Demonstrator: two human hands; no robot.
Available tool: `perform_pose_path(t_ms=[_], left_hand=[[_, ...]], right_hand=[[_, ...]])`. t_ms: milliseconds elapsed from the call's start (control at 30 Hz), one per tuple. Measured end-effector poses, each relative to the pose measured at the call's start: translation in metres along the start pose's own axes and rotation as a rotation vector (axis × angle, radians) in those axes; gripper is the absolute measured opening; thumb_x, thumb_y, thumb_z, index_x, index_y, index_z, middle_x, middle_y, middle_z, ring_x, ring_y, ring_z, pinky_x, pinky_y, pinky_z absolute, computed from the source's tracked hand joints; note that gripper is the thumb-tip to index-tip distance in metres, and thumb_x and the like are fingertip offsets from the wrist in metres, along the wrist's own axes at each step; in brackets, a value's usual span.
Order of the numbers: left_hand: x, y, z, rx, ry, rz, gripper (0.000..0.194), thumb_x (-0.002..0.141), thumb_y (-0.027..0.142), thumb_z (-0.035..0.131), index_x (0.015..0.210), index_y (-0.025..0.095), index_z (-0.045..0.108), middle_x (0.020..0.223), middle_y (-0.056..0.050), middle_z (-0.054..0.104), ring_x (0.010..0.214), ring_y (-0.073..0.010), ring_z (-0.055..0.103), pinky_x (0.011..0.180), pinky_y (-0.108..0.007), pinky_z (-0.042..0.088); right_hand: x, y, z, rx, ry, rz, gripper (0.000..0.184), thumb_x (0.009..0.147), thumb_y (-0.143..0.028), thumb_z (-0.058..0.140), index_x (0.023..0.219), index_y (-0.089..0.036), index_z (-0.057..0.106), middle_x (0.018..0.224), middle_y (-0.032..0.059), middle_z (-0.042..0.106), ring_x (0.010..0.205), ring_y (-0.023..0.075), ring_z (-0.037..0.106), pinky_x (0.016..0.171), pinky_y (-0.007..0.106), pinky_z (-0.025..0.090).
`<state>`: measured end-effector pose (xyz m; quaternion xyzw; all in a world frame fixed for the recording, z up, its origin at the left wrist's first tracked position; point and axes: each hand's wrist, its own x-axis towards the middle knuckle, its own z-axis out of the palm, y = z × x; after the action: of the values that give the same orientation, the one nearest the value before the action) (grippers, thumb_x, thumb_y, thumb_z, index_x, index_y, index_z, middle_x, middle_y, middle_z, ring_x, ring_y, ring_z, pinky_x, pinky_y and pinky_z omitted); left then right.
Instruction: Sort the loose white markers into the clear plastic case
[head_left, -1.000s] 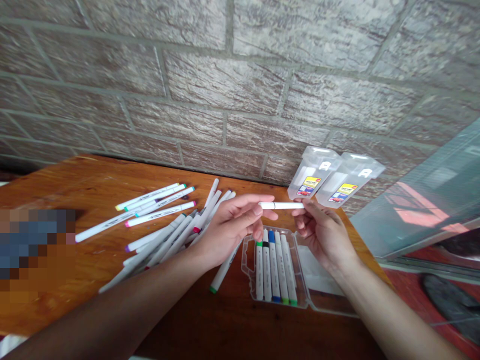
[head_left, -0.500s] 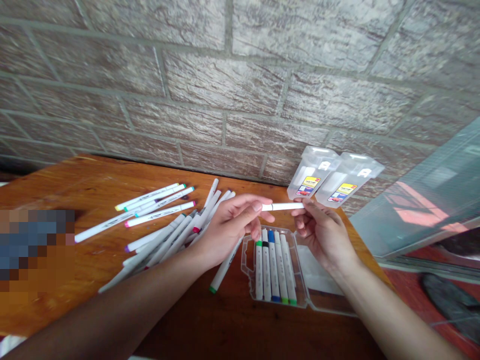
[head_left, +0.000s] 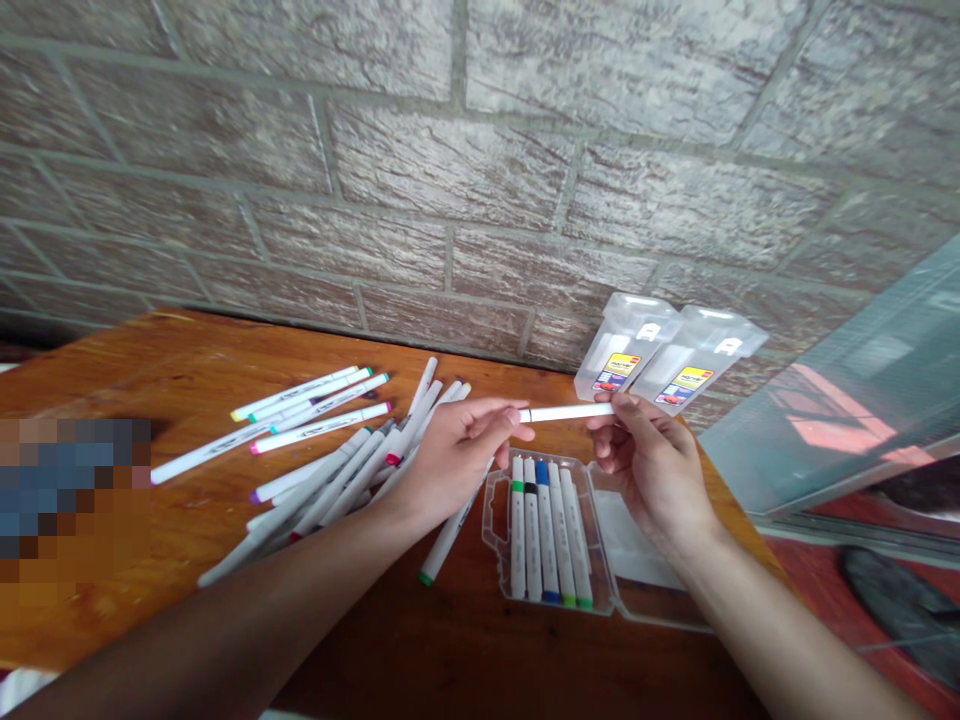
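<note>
The left hand [head_left: 461, 455] grips one end of a white marker [head_left: 570, 412] between thumb and fingers; the right hand [head_left: 664, 470] pinches the opposite end. Both grips are narrow and closed on the marker. The marker is held nearly level above the right part of the desk [head_left: 202, 345], beyond an open clear case [head_left: 602, 540].

Labels: two upright clear containers, standing near the back right corner of the desk, each carry a printed label [head_left: 684, 386], yellow above, blue and red below. The dark heading is too small to read with certainty. Bold dark print on the loose markers [head_left: 324, 427], left of the hands, is likewise illegible.

Appearance: the held marker has a slim white barrel with a thin dark ring beside the left fingertips.

The case, toward the desk's right edge, contains five white markers [head_left: 547, 540] with coloured bands or ends.
</note>
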<state>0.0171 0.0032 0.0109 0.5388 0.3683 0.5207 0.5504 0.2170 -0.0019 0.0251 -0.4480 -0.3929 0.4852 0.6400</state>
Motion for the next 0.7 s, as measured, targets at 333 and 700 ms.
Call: perform_pose_path(t_ms=[333, 700], left_hand=[[0.0025, -0.001, -0.0019, -0.01, 0.004, -0.003, 0.025, 0.084, 0.034, 0.077, 0.095, 0.012, 0.075, 0.079, -0.005, 0.075, 0.055, -0.0096, 0.057, 0.054, -0.023, 0.042], [0.0021, -0.0011, -0.0034, 0.063, 0.021, 0.005, 0.024, 0.083, 0.035, 0.078, 0.094, 0.013, 0.075, 0.072, -0.001, 0.071, 0.055, -0.0094, 0.058, 0.052, -0.022, 0.041]], right_hand=[[-0.0037, -0.0008, 0.0, -0.033, -0.03, -0.022, 0.026, 0.08, -0.041, 0.082, 0.088, -0.017, 0.076, 0.064, 0.001, 0.069, 0.044, 0.0084, 0.053, 0.037, 0.018, 0.041], [-0.0035, 0.0032, -0.0027, -0.164, -0.118, -0.134, 0.021, 0.084, -0.04, 0.081, 0.085, -0.02, 0.074, 0.073, 0.0007, 0.07, 0.047, 0.0091, 0.055, 0.04, 0.02, 0.043]])
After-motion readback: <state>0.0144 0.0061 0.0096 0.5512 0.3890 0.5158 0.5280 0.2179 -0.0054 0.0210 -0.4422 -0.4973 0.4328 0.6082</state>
